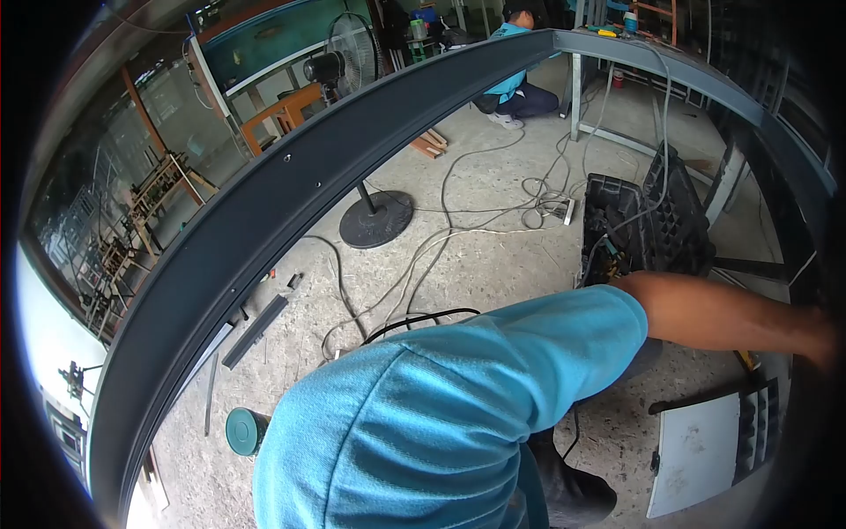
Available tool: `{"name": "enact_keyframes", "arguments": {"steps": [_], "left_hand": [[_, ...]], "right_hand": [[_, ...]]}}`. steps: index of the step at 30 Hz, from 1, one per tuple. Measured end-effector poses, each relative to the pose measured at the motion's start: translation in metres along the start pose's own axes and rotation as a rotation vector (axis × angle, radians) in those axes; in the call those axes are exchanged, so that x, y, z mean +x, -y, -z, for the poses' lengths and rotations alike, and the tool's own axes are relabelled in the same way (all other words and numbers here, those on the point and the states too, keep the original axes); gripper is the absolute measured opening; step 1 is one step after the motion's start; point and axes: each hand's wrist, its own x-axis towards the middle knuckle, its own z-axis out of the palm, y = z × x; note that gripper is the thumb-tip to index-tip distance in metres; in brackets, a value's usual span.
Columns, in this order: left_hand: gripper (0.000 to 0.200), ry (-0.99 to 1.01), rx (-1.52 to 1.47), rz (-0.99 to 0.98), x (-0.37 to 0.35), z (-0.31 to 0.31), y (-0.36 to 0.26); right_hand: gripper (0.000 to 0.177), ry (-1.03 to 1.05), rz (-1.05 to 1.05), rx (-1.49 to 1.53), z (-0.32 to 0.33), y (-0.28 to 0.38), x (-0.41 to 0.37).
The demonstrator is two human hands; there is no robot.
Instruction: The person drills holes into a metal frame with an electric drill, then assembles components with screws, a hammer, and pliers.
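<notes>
My left arm, in a teal sleeve, stretches across the lower half towards the right edge. My left hand lies in the dark rim of the picture near the frame's right side; its fingers and anything in them cannot be made out. A long dark metal frame curves from the lower left over the top to the right, with small holes along its left part. Below my forearm, a white panel lies on the floor beside a dark slotted piece. My right hand is out of view.
An open black toolbox stands beyond my forearm. Cables and a power strip lie on the floor. A fan stands behind the frame. Another person crouches at the back. A green round container is at lower left.
</notes>
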Motion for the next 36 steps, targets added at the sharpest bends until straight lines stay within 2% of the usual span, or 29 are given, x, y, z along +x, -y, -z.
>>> {"name": "enact_keyframes", "arguments": {"steps": [3, 5, 7, 8, 9, 10, 12, 13, 20, 25, 27, 28, 30, 31, 33, 34, 36], "left_hand": [[0.018, 0.003, 0.033, 0.016, -0.002, 0.001, 0.009], [0.017, 0.007, 0.077, 0.057, -0.006, -0.007, 0.016], [0.015, 0.041, 0.140, 0.131, -0.004, -0.019, 0.007], [0.014, -0.154, -0.022, 0.105, 0.000, -0.022, 0.003], [0.011, -0.126, -0.030, 0.096, 0.001, -0.013, -0.001], [0.010, -0.056, -0.047, 0.064, 0.003, -0.002, -0.004], [0.017, 0.134, -0.029, 0.078, 0.009, 0.010, -0.007], [0.020, 0.154, -0.055, 0.128, 0.011, 0.013, -0.011], [0.020, 0.125, -0.080, 0.108, 0.016, 0.018, -0.014], [0.024, 0.153, -0.114, 0.128, 0.012, 0.021, -0.011], [0.027, 0.195, -0.184, 0.132, 0.008, 0.026, -0.007], [0.028, 0.228, -0.195, 0.137, 0.009, 0.027, -0.005], [0.032, 0.265, -0.230, 0.156, 0.009, 0.026, -0.003], [0.032, 0.282, -0.243, 0.157, 0.008, 0.027, -0.002], [0.034, 0.362, -0.271, 0.220, 0.013, 0.030, -0.004], [0.034, 0.410, -0.292, 0.254, 0.016, 0.033, -0.005], [0.034, 0.469, -0.331, 0.302, 0.019, 0.037, -0.004]], "right_hand": [[0.039, 0.068, -0.036, 0.110, 0.007, 0.004, 0.004], [0.038, 0.045, 0.029, 0.106, 0.008, 0.007, 0.006], [0.035, -0.084, 0.100, 0.058, 0.004, 0.008, 0.005], [0.031, 0.054, -0.143, 0.274, 0.009, 0.014, 0.002], [0.029, 0.118, -0.416, 0.476, 0.013, 0.022, 0.001], [0.030, 0.032, -0.191, 0.266, 0.013, 0.017, 0.002], [0.031, -0.042, -0.154, 0.262, 0.007, 0.010, 0.001], [0.031, -0.064, -0.152, 0.292, 0.007, 0.011, 0.003], [0.032, -0.055, -0.136, 0.297, 0.014, 0.014, 0.002], [0.033, 0.030, -0.140, 0.281, 0.020, 0.018, 0.006], [0.032, -0.026, -0.095, 0.505, 0.022, 0.006, 0.002], [0.035, -0.097, -0.117, 0.543, 0.031, -0.002, 0.002], [0.042, -0.288, -0.322, 0.443, 0.056, -0.018, 0.005], [0.045, -0.299, -0.458, 0.336, 0.067, -0.034, 0.011], [0.042, 0.068, -0.722, -0.205, 0.093, -0.076, 0.018], [0.043, 0.247, -0.766, -0.272, 0.100, -0.093, 0.014], [0.039, 0.406, -0.946, -0.117, 0.105, -0.101, 0.010]]}}
